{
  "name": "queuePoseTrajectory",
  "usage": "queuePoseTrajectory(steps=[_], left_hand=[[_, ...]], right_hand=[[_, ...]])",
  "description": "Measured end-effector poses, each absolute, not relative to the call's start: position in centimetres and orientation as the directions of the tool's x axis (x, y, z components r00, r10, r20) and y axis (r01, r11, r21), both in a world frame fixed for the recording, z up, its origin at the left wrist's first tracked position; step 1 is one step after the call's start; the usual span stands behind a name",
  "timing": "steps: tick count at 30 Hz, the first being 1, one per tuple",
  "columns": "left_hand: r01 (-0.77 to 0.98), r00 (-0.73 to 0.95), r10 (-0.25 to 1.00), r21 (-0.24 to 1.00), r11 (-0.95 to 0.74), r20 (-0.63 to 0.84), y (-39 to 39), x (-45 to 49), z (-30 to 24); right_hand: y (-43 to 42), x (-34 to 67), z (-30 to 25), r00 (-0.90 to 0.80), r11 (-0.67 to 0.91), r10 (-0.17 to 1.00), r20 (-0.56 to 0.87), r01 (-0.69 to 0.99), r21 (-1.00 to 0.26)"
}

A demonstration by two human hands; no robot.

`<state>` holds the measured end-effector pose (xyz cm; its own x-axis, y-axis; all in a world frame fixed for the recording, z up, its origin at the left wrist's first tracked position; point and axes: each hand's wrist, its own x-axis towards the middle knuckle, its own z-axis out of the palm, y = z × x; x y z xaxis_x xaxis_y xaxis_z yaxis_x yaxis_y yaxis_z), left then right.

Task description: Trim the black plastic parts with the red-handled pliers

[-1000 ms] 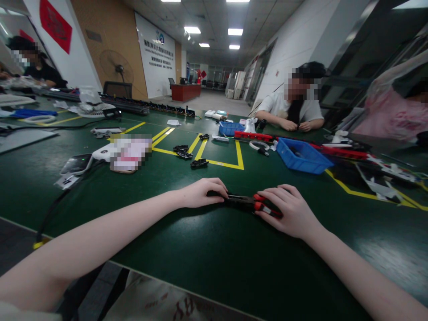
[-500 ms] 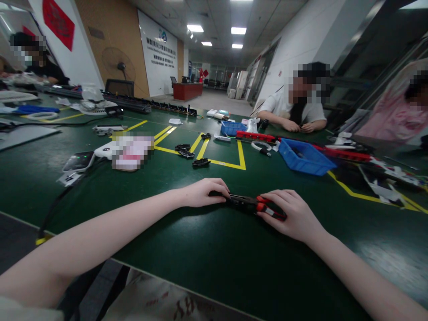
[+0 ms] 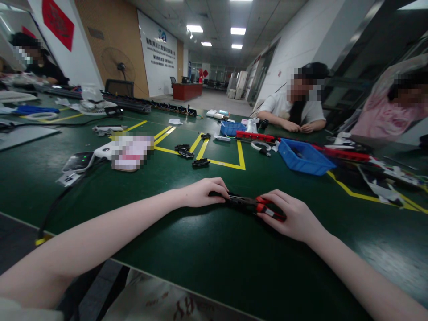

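Observation:
My left hand (image 3: 207, 192) pinches a small black part (image 3: 234, 199) just above the green table (image 3: 200, 249). Thumb and fingers are closed on its left end. Wrapped around the red and black handles of a pair of pliers (image 3: 271, 211) is my right hand (image 3: 290, 215). The pliers' dark jaws point left and meet the black part; whether they clamp it I cannot tell. Beyond my hands lie several similar black pieces (image 3: 201, 163) near yellow tape lines.
A blue bin (image 3: 305, 158) stands to the right, a smaller blue bin (image 3: 233, 128) farther back. At left lie a phone (image 3: 132, 154) and a device with a lit screen (image 3: 79, 161) on a black cable. A co-worker (image 3: 297, 102) sits across the table, beside red strips (image 3: 256, 135).
My hands and the pliers stay almost in place, with only a very slight shift. The person in pink at the far right has moved further into view.

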<state>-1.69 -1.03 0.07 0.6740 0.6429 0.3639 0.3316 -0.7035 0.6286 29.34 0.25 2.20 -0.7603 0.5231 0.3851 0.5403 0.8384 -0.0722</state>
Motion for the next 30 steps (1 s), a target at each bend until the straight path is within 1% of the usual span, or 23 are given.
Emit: queuePoseTrajectory(steps=[5,16,23,30], left_hand=[[0.328,0.678,0.636,0.622,-0.711,0.369,-1.0,-1.8,0.1],[0.339,0.694,0.614,0.582,-0.740,0.377,-0.9,-1.6,0.0],[0.341,0.687,0.626,0.596,-0.727,0.370,-1.0,-1.6,0.1],[0.359,0.692,0.630,0.588,-0.725,0.354,-1.3,-1.6,0.5]], right_hand=[[-0.1,29.1,2.3,-0.751,0.834,0.527,0.396,0.546,-0.075],[0.6,30.0,2.6,-0.793,0.857,0.472,0.384,0.516,0.012],[0.8,30.3,2.8,-0.780,0.864,0.431,0.454,0.501,0.040],[1.0,31.0,3.4,-0.793,0.869,0.397,0.461,0.487,0.089]])
